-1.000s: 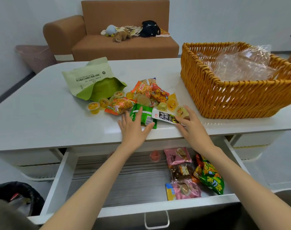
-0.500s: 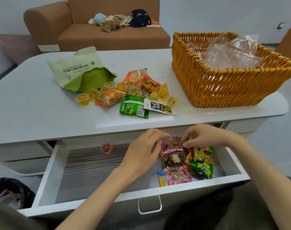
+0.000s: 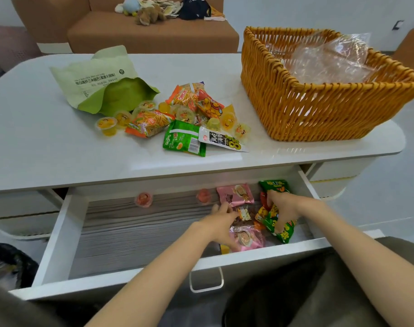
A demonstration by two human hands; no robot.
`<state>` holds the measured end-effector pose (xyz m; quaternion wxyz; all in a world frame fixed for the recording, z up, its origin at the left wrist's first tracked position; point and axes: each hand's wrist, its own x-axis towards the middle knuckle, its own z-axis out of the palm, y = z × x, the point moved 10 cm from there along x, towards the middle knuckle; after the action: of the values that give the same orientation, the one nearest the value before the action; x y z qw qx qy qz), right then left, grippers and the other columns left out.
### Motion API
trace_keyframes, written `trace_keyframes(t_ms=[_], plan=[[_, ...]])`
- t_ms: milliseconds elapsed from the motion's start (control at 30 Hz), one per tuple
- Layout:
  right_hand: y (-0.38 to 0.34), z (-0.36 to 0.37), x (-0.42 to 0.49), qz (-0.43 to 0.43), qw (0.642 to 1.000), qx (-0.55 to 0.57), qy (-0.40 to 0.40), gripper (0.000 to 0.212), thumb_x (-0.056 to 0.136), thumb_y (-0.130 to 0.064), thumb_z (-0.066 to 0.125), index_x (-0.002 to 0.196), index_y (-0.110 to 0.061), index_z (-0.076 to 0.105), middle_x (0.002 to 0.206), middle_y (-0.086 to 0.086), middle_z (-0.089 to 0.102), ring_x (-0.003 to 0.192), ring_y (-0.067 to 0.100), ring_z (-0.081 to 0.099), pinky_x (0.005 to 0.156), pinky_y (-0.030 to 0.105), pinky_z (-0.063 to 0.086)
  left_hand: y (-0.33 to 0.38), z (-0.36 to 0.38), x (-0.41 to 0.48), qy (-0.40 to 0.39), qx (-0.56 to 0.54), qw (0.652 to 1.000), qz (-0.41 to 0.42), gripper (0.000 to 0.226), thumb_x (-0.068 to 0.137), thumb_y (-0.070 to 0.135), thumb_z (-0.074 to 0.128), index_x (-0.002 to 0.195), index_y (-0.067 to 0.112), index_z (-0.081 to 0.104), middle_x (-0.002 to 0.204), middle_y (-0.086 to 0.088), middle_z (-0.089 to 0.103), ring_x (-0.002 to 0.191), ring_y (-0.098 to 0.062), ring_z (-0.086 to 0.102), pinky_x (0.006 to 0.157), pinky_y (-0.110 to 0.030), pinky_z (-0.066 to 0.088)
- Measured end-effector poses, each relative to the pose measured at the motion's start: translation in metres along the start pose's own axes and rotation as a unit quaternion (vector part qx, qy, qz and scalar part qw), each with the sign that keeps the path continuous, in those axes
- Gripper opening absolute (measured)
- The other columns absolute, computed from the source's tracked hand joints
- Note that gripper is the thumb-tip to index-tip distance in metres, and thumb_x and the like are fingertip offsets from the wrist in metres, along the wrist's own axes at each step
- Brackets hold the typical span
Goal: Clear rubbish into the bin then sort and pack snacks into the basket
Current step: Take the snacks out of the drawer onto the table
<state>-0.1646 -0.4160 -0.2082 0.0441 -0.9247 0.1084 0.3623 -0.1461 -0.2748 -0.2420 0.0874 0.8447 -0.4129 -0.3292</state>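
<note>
Open drawer [image 3: 57, 232] | left hand [image 3: 219, 224] among pink packets [image 3: 247, 238], grip unclear | right hand [image 3: 284, 206] grips green packet [image 3: 281, 232] | wicker basket [image 3: 319, 109] on white worktop [image 3: 47, 142]

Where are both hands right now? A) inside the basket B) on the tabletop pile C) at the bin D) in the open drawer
D: the left hand and right hand are both down in the open drawer, the left on the packets, the right gripping a green packet.
</note>
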Motion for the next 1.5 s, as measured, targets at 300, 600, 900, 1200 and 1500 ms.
trace_keyframes(t_ms=[300, 600, 900, 1200, 1500], plan=[[-0.015, -0.032, 0.005, -0.043, 0.996, 0.051, 0.066, 0.060, 0.075, -0.041, 0.079, 0.125, -0.018, 0.053, 0.120, -0.001, 0.052, 0.102, 0.014, 0.049, 0.080, 0.022, 0.039, -0.014, 0.012, -0.001, 0.015, -0.115, 0.993, -0.029, 0.086, 0.074, 0.025, 0.081, 0.137, 0.013, 0.025, 0.144, -0.019, 0.020, 0.116, -0.032, 0.048, 0.094, -0.035, 0.046], [-0.028, -0.010, 0.025, -0.070, 0.992, 0.099, 0.042, 0.076, 0.072, -0.056, 0.075, 0.137, -0.023, 0.050, 0.141, 0.000, 0.049, 0.126, 0.021, 0.048, 0.102, 0.032, 0.043, -0.039, 0.009, -0.005, 0.051, -0.219, 0.966, -0.127, 0.080, 0.067, 0.020, 0.087, 0.126, 0.003, 0.036, 0.129, -0.013, 0.041, 0.117, -0.026, 0.047, 0.092, -0.031, 0.043], [-0.032, 0.001, 0.029, -0.051, 0.995, 0.076, 0.028, 0.101, 0.070, -0.063, 0.073, 0.147, -0.014, 0.029, 0.150, 0.006, 0.037, 0.133, 0.024, 0.041, 0.108, 0.037, 0.039, -0.048, 0.016, -0.009, 0.052, -0.279, 0.945, -0.163, 0.071, 0.072, 0.011, 0.083, 0.126, -0.002, 0.039, 0.118, -0.015, 0.056, 0.102, -0.021, 0.055, 0.089, -0.037, 0.050], [-0.028, 0.010, 0.021, 0.003, 0.987, 0.162, -0.012, 0.121, 0.073, -0.061, 0.071, 0.151, -0.001, 0.000, 0.157, 0.013, 0.021, 0.137, 0.026, 0.036, 0.101, 0.029, 0.043, -0.063, -0.001, -0.018, 0.092, -0.228, 0.950, -0.191, 0.062, 0.083, 0.005, 0.067, 0.138, 0.004, 0.037, 0.131, -0.014, 0.055, 0.115, -0.024, 0.056, 0.089, -0.029, 0.046], [-0.037, 0.019, 0.010, 0.026, 0.985, 0.168, -0.034, 0.120, 0.073, -0.068, 0.063, 0.150, 0.003, 0.004, 0.156, 0.013, 0.014, 0.127, 0.023, 0.048, 0.095, 0.026, 0.049, -0.060, -0.013, -0.029, 0.098, -0.252, 0.950, -0.156, 0.053, 0.087, -0.007, 0.051, 0.134, 0.015, 0.050, 0.130, -0.015, 0.057, 0.112, -0.026, 0.057, 0.075, -0.025, 0.046]])
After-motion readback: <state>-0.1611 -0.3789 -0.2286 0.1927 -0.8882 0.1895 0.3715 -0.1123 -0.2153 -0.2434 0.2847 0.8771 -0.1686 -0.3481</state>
